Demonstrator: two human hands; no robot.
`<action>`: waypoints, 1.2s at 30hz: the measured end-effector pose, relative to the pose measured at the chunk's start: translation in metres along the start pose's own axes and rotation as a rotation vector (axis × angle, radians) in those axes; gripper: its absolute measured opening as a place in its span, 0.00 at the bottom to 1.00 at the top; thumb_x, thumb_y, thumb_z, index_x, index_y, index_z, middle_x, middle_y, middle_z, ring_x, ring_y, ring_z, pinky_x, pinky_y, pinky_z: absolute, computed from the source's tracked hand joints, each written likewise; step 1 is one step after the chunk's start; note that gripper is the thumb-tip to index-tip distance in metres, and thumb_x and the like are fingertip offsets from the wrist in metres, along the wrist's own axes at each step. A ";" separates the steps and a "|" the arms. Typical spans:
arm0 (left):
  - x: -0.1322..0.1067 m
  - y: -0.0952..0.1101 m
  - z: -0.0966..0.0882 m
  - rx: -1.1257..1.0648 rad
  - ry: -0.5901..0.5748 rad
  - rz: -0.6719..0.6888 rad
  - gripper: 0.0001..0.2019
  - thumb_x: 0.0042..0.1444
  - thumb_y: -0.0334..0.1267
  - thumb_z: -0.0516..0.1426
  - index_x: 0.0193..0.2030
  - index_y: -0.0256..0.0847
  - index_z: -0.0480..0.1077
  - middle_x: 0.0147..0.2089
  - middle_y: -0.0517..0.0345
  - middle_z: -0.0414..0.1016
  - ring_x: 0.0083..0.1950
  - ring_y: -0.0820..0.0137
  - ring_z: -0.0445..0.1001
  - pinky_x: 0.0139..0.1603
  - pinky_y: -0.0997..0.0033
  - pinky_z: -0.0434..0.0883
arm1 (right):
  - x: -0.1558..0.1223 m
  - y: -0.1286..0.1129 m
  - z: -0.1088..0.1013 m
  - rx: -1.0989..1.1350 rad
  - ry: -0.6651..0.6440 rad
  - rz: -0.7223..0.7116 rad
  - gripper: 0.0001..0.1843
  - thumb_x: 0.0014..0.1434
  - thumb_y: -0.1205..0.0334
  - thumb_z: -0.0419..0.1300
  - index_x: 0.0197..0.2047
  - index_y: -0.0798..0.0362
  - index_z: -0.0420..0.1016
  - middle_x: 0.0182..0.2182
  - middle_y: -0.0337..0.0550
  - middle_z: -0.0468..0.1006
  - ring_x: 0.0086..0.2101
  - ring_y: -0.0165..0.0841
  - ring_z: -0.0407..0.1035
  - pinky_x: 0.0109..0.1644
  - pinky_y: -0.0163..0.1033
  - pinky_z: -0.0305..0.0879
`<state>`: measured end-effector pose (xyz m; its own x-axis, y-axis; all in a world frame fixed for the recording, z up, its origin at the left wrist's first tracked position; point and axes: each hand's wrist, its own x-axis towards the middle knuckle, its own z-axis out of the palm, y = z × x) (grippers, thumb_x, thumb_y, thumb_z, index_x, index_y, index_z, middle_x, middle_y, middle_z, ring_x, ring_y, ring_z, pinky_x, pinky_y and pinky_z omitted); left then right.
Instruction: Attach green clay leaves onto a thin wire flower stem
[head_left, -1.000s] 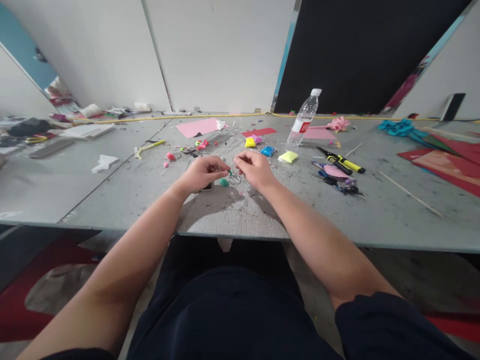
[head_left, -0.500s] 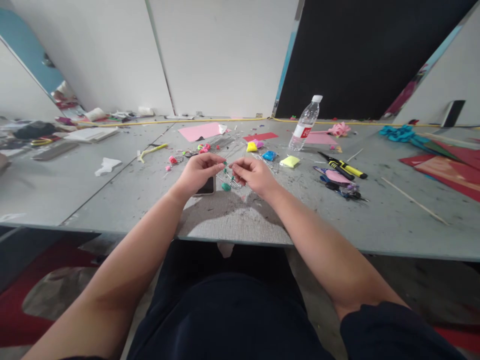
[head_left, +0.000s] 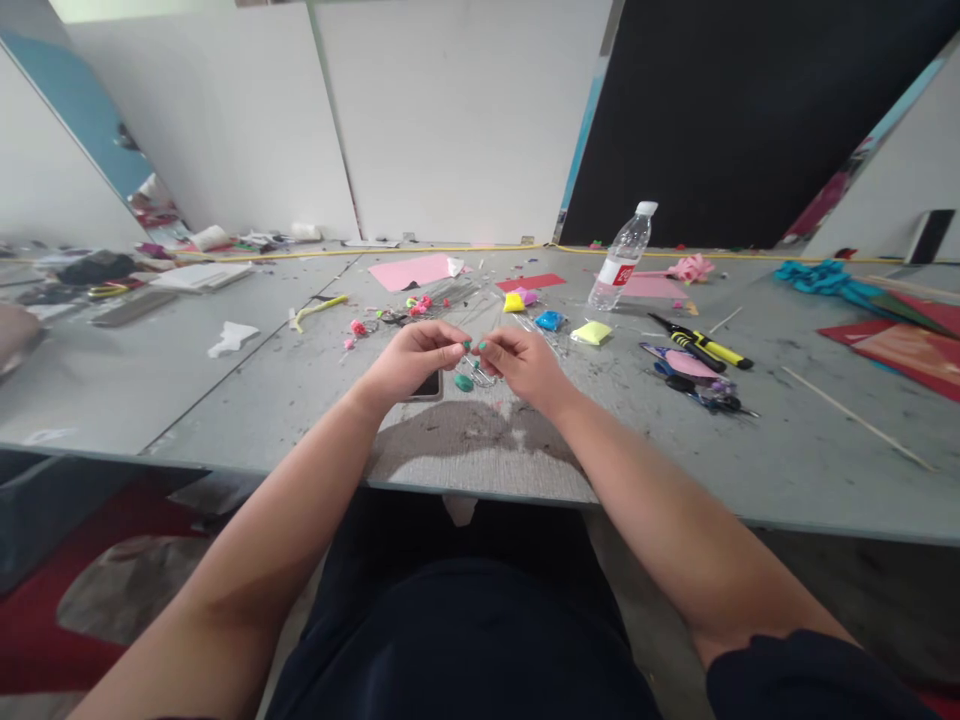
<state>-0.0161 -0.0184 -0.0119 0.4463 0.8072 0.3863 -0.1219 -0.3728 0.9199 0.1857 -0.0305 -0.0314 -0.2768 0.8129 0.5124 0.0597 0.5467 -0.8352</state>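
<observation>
My left hand (head_left: 415,358) and my right hand (head_left: 525,362) are close together just above the grey table (head_left: 750,440), fingertips pinched. Each pinch holds a tiny green bit (head_left: 474,346), and the two bits nearly touch. A larger green lump of clay (head_left: 463,382) lies on the table under the fingers, beside thin silvery wires (head_left: 484,375). A dark phone (head_left: 429,386) lies partly hidden under my left hand.
Behind the hands lie small clay packets: yellow (head_left: 514,302), blue (head_left: 549,320), pale yellow (head_left: 591,332). A water bottle (head_left: 621,258) stands at the back. Yellow-black tools (head_left: 697,342), scissors (head_left: 701,385), pink paper (head_left: 416,271), red paper (head_left: 900,345) and a wooden stick (head_left: 855,418) lie around.
My hands have drawn closer together, bringing the two green bits almost into contact. The camera has tilted slightly, so the table sits a little lower in view.
</observation>
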 end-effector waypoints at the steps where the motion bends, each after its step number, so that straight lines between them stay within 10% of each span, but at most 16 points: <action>1: 0.000 0.000 0.000 -0.031 -0.006 -0.002 0.20 0.44 0.52 0.74 0.33 0.38 0.77 0.27 0.61 0.72 0.28 0.75 0.68 0.31 0.72 0.67 | 0.000 0.000 0.000 -0.001 0.005 0.000 0.33 0.54 0.26 0.63 0.31 0.51 0.76 0.22 0.37 0.73 0.23 0.29 0.64 0.29 0.37 0.61; 15: -0.003 0.002 0.001 -0.244 -0.025 -0.088 0.19 0.42 0.49 0.76 0.32 0.39 0.78 0.29 0.61 0.75 0.27 0.76 0.70 0.31 0.70 0.69 | -0.007 -0.011 0.003 -0.124 0.076 -0.079 0.33 0.58 0.26 0.59 0.27 0.51 0.74 0.20 0.38 0.71 0.23 0.30 0.63 0.29 0.38 0.59; 36: 0.002 -0.002 -0.001 -0.212 -0.032 -0.062 0.17 0.43 0.45 0.76 0.32 0.35 0.81 0.24 0.60 0.76 0.26 0.78 0.72 0.29 0.78 0.70 | -0.011 -0.018 0.006 -0.382 0.134 -0.584 0.19 0.66 0.66 0.59 0.23 0.51 0.63 0.18 0.33 0.63 0.22 0.26 0.58 0.28 0.37 0.53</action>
<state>-0.0154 -0.0157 -0.0126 0.4861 0.8094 0.3296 -0.2760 -0.2157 0.9366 0.1823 -0.0500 -0.0232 -0.2470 0.3698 0.8957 0.2761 0.9129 -0.3007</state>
